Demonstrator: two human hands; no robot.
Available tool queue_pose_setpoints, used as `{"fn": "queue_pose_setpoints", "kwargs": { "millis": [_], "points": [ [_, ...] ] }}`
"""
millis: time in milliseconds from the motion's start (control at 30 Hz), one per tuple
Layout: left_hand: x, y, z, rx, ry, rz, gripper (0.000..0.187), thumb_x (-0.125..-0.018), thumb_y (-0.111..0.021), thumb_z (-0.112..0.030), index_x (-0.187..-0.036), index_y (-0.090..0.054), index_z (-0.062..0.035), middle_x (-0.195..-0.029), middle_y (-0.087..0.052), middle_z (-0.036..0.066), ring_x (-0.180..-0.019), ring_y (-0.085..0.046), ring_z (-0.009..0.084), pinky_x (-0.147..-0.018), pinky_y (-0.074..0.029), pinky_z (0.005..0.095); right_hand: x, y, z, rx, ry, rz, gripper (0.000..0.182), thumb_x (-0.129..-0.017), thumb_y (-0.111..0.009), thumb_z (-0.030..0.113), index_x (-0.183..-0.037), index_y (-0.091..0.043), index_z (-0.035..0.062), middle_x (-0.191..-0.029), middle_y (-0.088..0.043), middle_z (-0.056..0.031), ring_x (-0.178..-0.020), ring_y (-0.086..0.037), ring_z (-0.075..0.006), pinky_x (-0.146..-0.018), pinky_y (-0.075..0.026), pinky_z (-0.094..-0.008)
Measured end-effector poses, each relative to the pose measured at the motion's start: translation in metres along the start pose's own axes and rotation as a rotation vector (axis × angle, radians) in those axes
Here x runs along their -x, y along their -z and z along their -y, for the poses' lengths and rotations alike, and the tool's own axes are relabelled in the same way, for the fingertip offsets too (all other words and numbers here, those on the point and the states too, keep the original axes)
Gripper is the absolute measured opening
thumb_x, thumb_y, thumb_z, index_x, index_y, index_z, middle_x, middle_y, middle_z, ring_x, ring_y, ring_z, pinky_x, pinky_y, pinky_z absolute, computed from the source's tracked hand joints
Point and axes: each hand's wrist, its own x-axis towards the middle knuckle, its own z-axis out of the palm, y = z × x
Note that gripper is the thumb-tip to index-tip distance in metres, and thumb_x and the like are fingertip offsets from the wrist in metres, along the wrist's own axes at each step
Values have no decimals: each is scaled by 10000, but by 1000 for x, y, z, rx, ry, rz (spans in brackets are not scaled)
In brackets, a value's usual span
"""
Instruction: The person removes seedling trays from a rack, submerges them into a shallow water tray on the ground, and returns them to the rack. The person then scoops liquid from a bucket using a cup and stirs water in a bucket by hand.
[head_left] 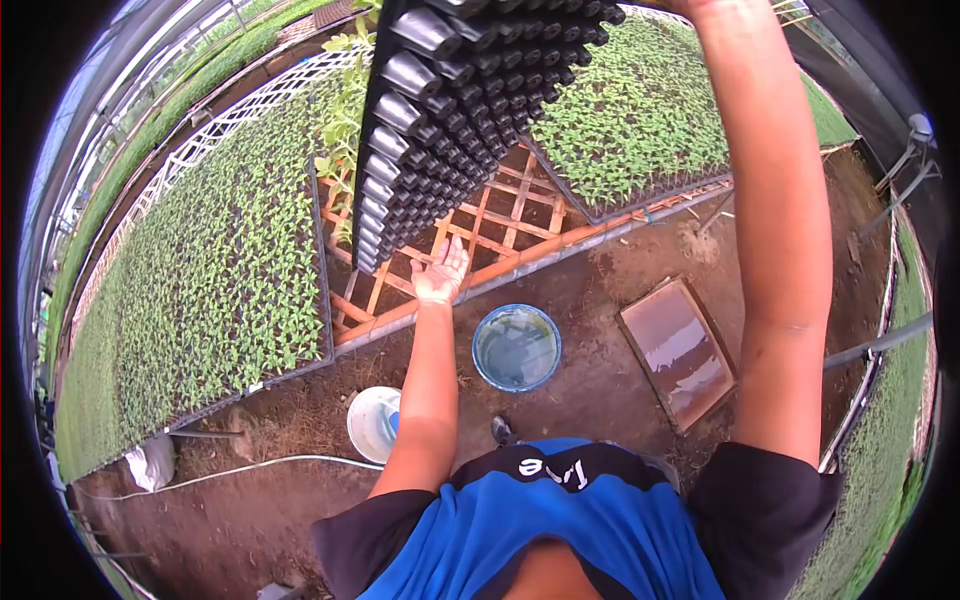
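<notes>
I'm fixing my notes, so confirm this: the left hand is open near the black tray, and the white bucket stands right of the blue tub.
Wrong side: the head view shows the white bucket left of the blue tub. The left hand is indeed open near the black tray.

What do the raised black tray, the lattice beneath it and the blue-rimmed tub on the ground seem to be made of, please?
The tray: probably molded plastic, glossy black, with highlights on its cups. The lattice: seemingly wood, matte orange-brown, in flat crossed slats. The tub: likely plastic, smooth with a blue rim, though painted metal is possible.
</notes>
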Motion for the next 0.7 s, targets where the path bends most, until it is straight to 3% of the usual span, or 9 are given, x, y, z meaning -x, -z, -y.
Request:
{"fn": "queue_pose_setpoints", "kwargs": {
  "millis": [100,200,267,333,367,400,500,567,700],
  "points": [
    [15,25,52,3,215,212,634,-828,-279,-497,-1215,-321,3,-1209,-410,185,-1020,-479,300,-771,-404,448,60,60,95,-256,-179,227,239,-808,-460,145,-976,-496,-21,-908,-570,-129,-823,-567,-254,-647,-470,-409],
    [36,50,115,-313,135,210,530,-821,-399,-391,-1217,-362,-40,-1219,-431,104,-1052,-470,262,-790,-416,421,151,138,161,365,107,269,302,-785,-496,156,-1060,-476,33,-993,-545,-144,-839,-560,-271,-671,-466,-470],
    [46,50,162,-511,156,150,491,-844,-389,-361,-1224,-371,-50,-1210,-442,90,-1050,-471,249,-849,-408,395,210,150,187,559,81,-146,340,-782,-504,190,-1091,-483,48,-1019,-548,-152,-837,-566,-266,-672,-477,-466],
    [58,47,211,-718,307,144,446,-860,-393,-309,-1227,-375,-56,-1192,-458,90,-1038,-482,234,-868,-412,376,264,148,194,485,-10,-598,327,-771,-536,242,-1023,-521,33,-930,-579,-122,-774,-582,-225,-658,-492,-379],
    [61,45,226,-822,436,175,423,-864,-402,-273,-1226,-375,-57,-1179,-468,96,-1027,-491,226,-857,-420,371,288,162,194,457,26,-625,312,-756,-570,263,-952,-545,22,-842,-599,-89,-719,-590,-195,-652,-495,-315],
    [53,55,242,-877,541,115,419,-853,-437,-208,-1237,-360,-58,-1157,-484,105,-1003,-505,206,-855,-422,364,313,189,203,454,28,-692,277,-762,-564,236,-938,-544,22,-837,-598,-83,-699,-589,-183,-634,-496,-302],
    [37,83,307,-1318,604,78,296,-788,-549,-127,-1065,-458,-73,-949,-542,33,-888,-516,140,-808,-413,273,382,282,224,416,-26,-786,185,-774,-550,158,-898,-540,20,-786,-589,-68,-645,-577,-153,-584,-492,-267],
    [24,98,348,-1471,714,67,192,-752,-576,-107,-898,-452,-107,-829,-538,3,-756,-526,132,-651,-454,324,422,339,224,444,-51,-905,139,-776,-543,137,-863,-535,29,-750,-581,-58,-624,-569,-136,-562,-484,-266],
    [-17,129,422,-1721,918,-7,222,-697,-588,-92,-847,-435,-151,-758,-512,-17,-671,-497,121,-554,-406,333,496,454,206,534,-183,-1079,69,-770,-534,132,-784,-515,66,-682,-556,-9,-564,-529,-87,-496,-437,-230]
  ]
}}
